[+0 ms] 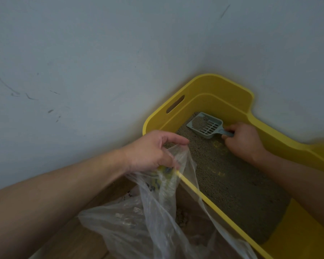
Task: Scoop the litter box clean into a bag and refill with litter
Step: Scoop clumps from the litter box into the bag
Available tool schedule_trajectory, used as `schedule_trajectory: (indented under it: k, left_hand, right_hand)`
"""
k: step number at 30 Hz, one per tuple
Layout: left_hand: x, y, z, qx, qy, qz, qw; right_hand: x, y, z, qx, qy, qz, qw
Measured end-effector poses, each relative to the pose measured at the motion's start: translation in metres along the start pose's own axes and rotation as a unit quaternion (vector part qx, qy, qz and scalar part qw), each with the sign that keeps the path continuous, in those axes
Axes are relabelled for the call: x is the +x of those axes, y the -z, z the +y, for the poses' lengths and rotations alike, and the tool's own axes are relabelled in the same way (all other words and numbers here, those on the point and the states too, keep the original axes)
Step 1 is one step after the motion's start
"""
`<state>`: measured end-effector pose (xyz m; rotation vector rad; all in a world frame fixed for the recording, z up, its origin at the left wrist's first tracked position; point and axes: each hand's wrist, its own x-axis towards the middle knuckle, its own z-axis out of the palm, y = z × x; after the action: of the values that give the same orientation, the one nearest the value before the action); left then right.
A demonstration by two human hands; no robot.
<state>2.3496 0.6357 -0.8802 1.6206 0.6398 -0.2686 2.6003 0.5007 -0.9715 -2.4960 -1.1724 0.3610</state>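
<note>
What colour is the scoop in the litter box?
Pale grey-blue scoop, seen in the head view, inside the yellow box.

Left hand [151, 150] and right hand [245, 142], both curled.

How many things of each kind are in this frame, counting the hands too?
hands: 2 (left hand, right hand)
yellow litter box: 1
grey-blue scoop: 1
clear plastic bag: 1
Total: 5
</note>
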Motion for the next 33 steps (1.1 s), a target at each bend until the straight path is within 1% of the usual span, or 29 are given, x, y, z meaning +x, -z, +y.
schedule_trajectory:
  k: [4,7,10,13,17,20,25,33]
  left_hand:
    - [0.0,0.002,-0.001,-0.003,0.002,-0.005,1.0]
    - [0.001,0.001,0.0,0.009,0.002,0.005,1.0]
    - [0.002,-0.001,0.0,-0.001,0.002,0.008,1.0]
    - [0.001,-0.001,-0.001,-0.002,0.008,0.007,1.0]
    - [0.001,-0.002,-0.001,-0.006,0.01,0.006,1.0]
    - [0.001,-0.002,-0.001,-0.003,0.007,0.007,1.0]
    - [0.001,-0.002,0.0,0.014,0.003,0.009,1.0]
    - [0.001,-0.003,0.0,0.005,0.002,0.007,1.0]
  right_hand:
    - [0.001,0.005,-0.002,0.002,-0.012,0.002,1.0]
    - [0.003,0.006,-0.005,-0.005,-0.016,-0.002,1.0]
    - [0.008,0.006,-0.005,-0.006,-0.018,-0.004,1.0]
    - [0.004,0.0,-0.003,0.006,-0.013,-0.013,1.0]
    - [0.0,-0.011,-0.003,0.039,-0.013,-0.003,0.999]
    - [-0.002,-0.014,0.001,0.04,0.0,-0.005,0.999]
    - [-0.007,-0.019,0.001,0.062,-0.012,-0.008,0.998]
    - [-0.011,-0.017,0.005,0.059,-0.005,-0.003,0.998]
